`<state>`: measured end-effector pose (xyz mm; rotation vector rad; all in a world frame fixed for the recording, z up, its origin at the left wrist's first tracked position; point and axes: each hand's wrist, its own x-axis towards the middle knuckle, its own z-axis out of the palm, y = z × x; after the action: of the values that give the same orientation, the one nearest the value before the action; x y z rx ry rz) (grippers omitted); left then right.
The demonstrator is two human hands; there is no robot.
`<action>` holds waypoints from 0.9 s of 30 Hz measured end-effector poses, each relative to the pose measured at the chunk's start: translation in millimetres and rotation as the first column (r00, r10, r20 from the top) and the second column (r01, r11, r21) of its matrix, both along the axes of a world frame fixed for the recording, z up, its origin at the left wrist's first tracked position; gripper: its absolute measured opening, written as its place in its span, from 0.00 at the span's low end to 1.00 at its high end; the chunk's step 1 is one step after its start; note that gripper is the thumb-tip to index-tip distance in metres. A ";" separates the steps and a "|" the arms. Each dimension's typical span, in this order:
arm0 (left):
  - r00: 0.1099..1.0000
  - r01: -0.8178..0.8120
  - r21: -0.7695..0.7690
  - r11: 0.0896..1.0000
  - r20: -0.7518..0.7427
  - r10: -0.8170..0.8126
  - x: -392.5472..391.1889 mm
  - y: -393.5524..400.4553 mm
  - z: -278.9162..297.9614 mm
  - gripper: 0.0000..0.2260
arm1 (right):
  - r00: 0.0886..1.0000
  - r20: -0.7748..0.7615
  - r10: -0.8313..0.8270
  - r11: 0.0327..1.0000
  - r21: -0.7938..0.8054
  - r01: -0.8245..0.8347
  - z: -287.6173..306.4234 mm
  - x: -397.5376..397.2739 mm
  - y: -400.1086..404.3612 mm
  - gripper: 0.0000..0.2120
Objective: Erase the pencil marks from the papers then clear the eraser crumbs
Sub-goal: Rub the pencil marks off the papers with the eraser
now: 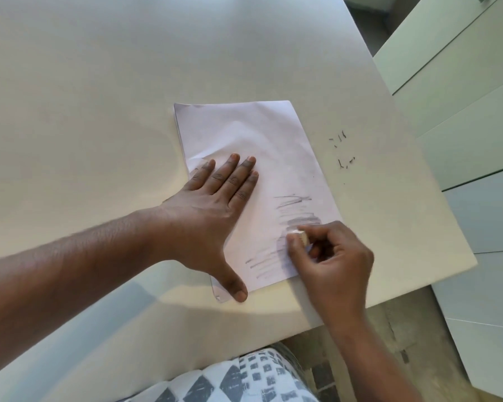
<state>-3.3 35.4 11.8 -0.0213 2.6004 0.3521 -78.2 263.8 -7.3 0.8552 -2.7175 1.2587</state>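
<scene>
Near the right front corner of a pale table (99, 82), mid-erasure on a small stack of papers (244, 132). Left hand (212, 204) spread flat and wide, fingers straight across the sheet's left half, thumb pressing down beside the near left corner — evidently pinning the top sheet so it neither slides nor buckles under the rubbing. Right hand (328, 256) curled tight, pinching a small pale eraser (298, 236) between thumb and forefingers, its tip down on the darkest band of pencil marks (294, 216) close to the sheet's right edge. Grey scribble showing above and below the eraser, toward the near edge; upper half of the sheet only faintly smudged, so apparently part-way through this page. Dark eraser crumbs (341, 149) scattered on the bare surface just beyond the papers' right edge, toward the table's right side, clearing not yet done. Patterned fabric (244, 378) at the front edge; pale cabinets (462, 82) beyond the table's right.
</scene>
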 end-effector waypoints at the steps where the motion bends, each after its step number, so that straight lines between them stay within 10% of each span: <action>1: 1.000 -0.002 0.002 1.000 0.001 0.002 -0.1 0.1 -0.1 0.79 | 0.999 -0.020 -0.040 0.999 0.011 0.041 0.4 -6.0 2.5 0.06; 8: 1.000 -0.001 -0.025 1.000 -0.016 0.001 -0.7 1.6 -3.7 0.77 | 0.974 0.031 0.225 0.974 0.006 -0.225 -2.9 42.2 -24.6 0.06; 13: 1.000 -0.006 -0.003 1.000 -0.005 0.006 -0.8 0.3 -1.9 0.79 | 0.995 -0.067 -0.067 0.997 0.039 0.070 1.7 -20.3 -4.5 0.06; 18: 1.000 -0.002 -0.030 1.000 -0.010 0.002 -0.6 1.8 -3.5 0.78 | 0.969 0.036 0.243 0.968 0.053 -0.245 2.4 40.5 -26.9 0.06; 24: 1.000 0.000 0.003 1.000 0.001 0.000 -1.2 0.0 -2.1 0.79 | 0.994 -0.081 -0.074 0.993 0.082 0.081 8.0 -21.9 1.0 0.05; 27: 1.000 0.000 -0.013 1.000 -0.005 0.000 -0.2 0.9 -2.3 0.78 | 0.994 0.004 0.112 0.991 0.067 -0.112 7.4 21.3 -12.6 0.07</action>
<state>-3.5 36.3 9.5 -0.0251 2.6071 0.3362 -56.9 251.2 0.1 1.0274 -2.7619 1.1913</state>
